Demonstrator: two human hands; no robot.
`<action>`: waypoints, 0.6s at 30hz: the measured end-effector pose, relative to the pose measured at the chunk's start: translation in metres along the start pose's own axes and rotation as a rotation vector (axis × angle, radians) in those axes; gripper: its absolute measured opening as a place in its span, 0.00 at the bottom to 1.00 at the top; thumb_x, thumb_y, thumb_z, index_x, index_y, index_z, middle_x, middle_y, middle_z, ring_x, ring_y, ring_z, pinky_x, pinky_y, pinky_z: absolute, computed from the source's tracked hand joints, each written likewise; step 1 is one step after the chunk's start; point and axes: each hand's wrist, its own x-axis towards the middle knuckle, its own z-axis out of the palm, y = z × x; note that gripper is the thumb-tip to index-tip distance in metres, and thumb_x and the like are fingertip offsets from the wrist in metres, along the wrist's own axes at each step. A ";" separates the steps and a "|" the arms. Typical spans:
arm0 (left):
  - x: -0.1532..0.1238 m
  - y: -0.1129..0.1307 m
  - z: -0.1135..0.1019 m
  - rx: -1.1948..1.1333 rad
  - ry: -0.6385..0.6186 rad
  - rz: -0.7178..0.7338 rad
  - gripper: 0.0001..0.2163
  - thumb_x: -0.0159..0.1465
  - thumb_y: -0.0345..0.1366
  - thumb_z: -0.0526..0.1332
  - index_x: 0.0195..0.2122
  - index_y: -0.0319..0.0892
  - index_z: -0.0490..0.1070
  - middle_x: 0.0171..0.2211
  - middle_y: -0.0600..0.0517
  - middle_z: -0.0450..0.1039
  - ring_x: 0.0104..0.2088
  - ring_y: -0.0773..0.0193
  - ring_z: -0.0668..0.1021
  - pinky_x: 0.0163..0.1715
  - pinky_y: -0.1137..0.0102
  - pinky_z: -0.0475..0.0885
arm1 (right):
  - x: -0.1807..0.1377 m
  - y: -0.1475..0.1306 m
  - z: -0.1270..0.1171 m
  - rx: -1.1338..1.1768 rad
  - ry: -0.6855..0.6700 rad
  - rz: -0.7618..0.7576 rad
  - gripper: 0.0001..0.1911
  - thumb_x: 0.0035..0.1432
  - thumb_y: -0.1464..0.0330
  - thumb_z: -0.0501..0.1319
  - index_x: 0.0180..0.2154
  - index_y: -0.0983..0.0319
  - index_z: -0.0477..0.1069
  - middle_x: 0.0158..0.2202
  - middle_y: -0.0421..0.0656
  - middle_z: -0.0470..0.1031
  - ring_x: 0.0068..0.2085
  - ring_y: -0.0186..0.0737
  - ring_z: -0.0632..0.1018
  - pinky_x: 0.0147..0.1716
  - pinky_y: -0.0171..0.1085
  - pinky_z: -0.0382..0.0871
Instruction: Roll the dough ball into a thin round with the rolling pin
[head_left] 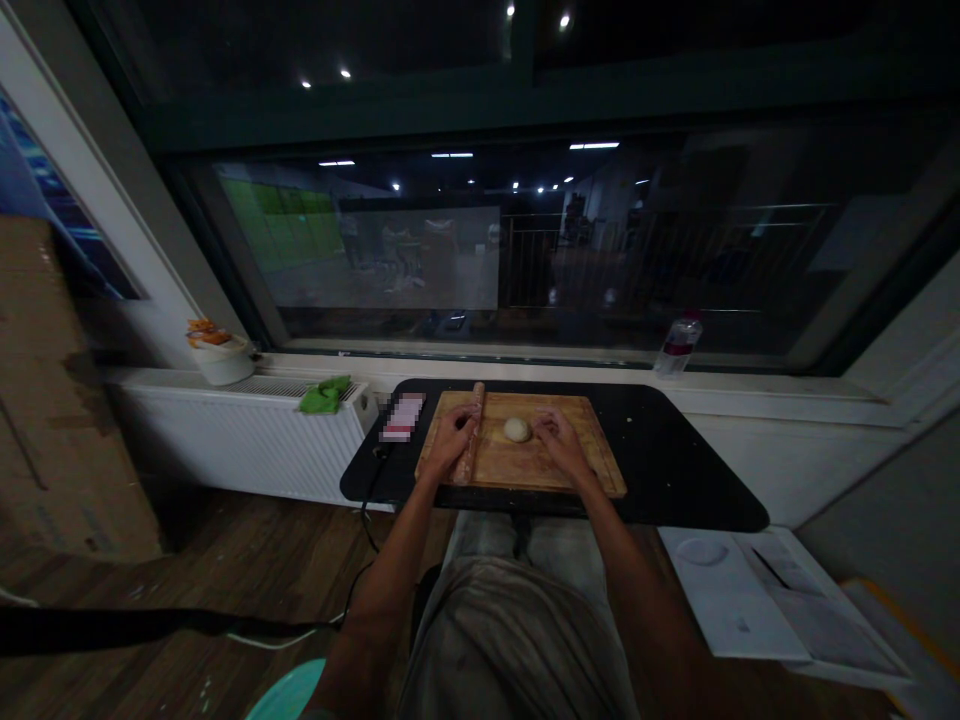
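A wooden cutting board (499, 470) lies on the black tabletop in front of me. My left hand (450, 440) is at the left part of the board, its fingers closed on a floury rolling pin (468, 445) that points away from me. A round, pale ball of dough (517, 430) sits mid-board, between the pin and my other hand. Just to its right is my right hand (559, 440), fingers loosely bent and apart, with the tips close to the dough. Whether they touch it is hard to make out.
A phone (403, 416) with a cable lies left of the board on the black table (675, 470). A green cloth (325, 394) and a white tub (223, 360) rest on the radiator. On the windowsill stands a plastic bottle (679, 343). A turquoise basin (289, 692) is on the floor.
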 end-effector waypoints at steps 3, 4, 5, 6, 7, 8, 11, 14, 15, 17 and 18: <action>0.000 0.000 0.001 0.005 0.003 0.007 0.07 0.72 0.32 0.68 0.45 0.43 0.88 0.56 0.42 0.90 0.61 0.50 0.87 0.72 0.50 0.77 | -0.002 -0.002 0.001 -0.017 -0.054 0.009 0.23 0.64 0.47 0.72 0.51 0.55 0.81 0.42 0.44 0.86 0.44 0.49 0.85 0.51 0.47 0.82; 0.000 0.000 0.001 0.008 -0.002 0.012 0.08 0.71 0.31 0.68 0.45 0.43 0.88 0.56 0.42 0.90 0.61 0.49 0.87 0.72 0.49 0.77 | -0.002 -0.003 0.001 -0.022 -0.064 0.008 0.22 0.64 0.47 0.72 0.50 0.55 0.81 0.43 0.45 0.86 0.44 0.49 0.85 0.51 0.48 0.83; 0.000 -0.001 0.000 0.010 -0.004 0.015 0.08 0.71 0.30 0.67 0.44 0.43 0.88 0.56 0.42 0.90 0.61 0.49 0.87 0.73 0.48 0.76 | -0.002 -0.003 0.001 -0.024 -0.066 0.006 0.22 0.64 0.47 0.72 0.49 0.55 0.81 0.44 0.46 0.86 0.44 0.50 0.85 0.52 0.48 0.83; 0.000 -0.001 0.000 0.011 -0.003 0.017 0.09 0.70 0.29 0.67 0.44 0.43 0.88 0.57 0.42 0.89 0.61 0.49 0.87 0.73 0.47 0.76 | -0.002 -0.003 0.001 -0.024 -0.059 0.005 0.22 0.64 0.46 0.72 0.47 0.55 0.82 0.45 0.47 0.87 0.45 0.50 0.85 0.53 0.49 0.83; 0.000 -0.001 0.000 0.013 0.000 0.017 0.09 0.70 0.28 0.66 0.44 0.44 0.88 0.56 0.42 0.89 0.61 0.49 0.87 0.74 0.47 0.75 | -0.001 -0.003 0.000 -0.023 -0.047 0.005 0.23 0.64 0.45 0.72 0.46 0.56 0.82 0.46 0.47 0.87 0.46 0.51 0.85 0.53 0.50 0.83; 0.000 -0.002 0.000 0.016 0.005 0.014 0.10 0.69 0.27 0.66 0.44 0.44 0.88 0.56 0.42 0.89 0.61 0.49 0.87 0.74 0.46 0.75 | -0.001 -0.002 0.000 -0.022 -0.034 0.008 0.23 0.64 0.43 0.71 0.45 0.56 0.81 0.46 0.48 0.87 0.46 0.52 0.85 0.54 0.51 0.83; 0.001 -0.003 0.001 0.045 0.052 0.002 0.12 0.68 0.24 0.63 0.41 0.43 0.87 0.53 0.43 0.89 0.59 0.50 0.87 0.73 0.48 0.75 | 0.000 -0.001 0.000 -0.025 -0.004 0.024 0.26 0.63 0.41 0.71 0.43 0.56 0.82 0.46 0.49 0.88 0.48 0.54 0.86 0.55 0.52 0.82; 0.001 -0.004 0.000 0.098 0.122 -0.006 0.12 0.67 0.24 0.61 0.39 0.44 0.85 0.49 0.44 0.88 0.56 0.51 0.86 0.68 0.53 0.78 | 0.000 0.000 0.000 -0.040 0.007 0.040 0.24 0.63 0.42 0.70 0.43 0.56 0.82 0.45 0.49 0.89 0.47 0.54 0.86 0.54 0.51 0.82; 0.001 -0.004 -0.001 0.112 0.130 -0.009 0.12 0.66 0.24 0.61 0.38 0.44 0.85 0.48 0.45 0.87 0.55 0.52 0.86 0.67 0.54 0.79 | 0.000 0.000 0.000 -0.047 0.010 0.044 0.23 0.63 0.43 0.70 0.42 0.56 0.82 0.44 0.49 0.89 0.47 0.54 0.87 0.54 0.51 0.82; 0.000 -0.002 -0.002 0.128 0.121 -0.014 0.11 0.66 0.24 0.61 0.38 0.44 0.84 0.45 0.46 0.86 0.53 0.52 0.85 0.64 0.55 0.80 | 0.000 0.000 0.000 -0.059 0.005 0.046 0.21 0.63 0.45 0.69 0.41 0.56 0.83 0.43 0.48 0.90 0.46 0.55 0.87 0.53 0.51 0.83; 0.000 -0.002 -0.003 0.129 0.111 -0.016 0.11 0.67 0.24 0.62 0.39 0.44 0.83 0.45 0.46 0.86 0.52 0.52 0.85 0.64 0.56 0.80 | 0.000 -0.001 -0.001 -0.064 -0.001 0.046 0.21 0.64 0.45 0.69 0.40 0.55 0.83 0.42 0.48 0.90 0.46 0.55 0.87 0.52 0.51 0.82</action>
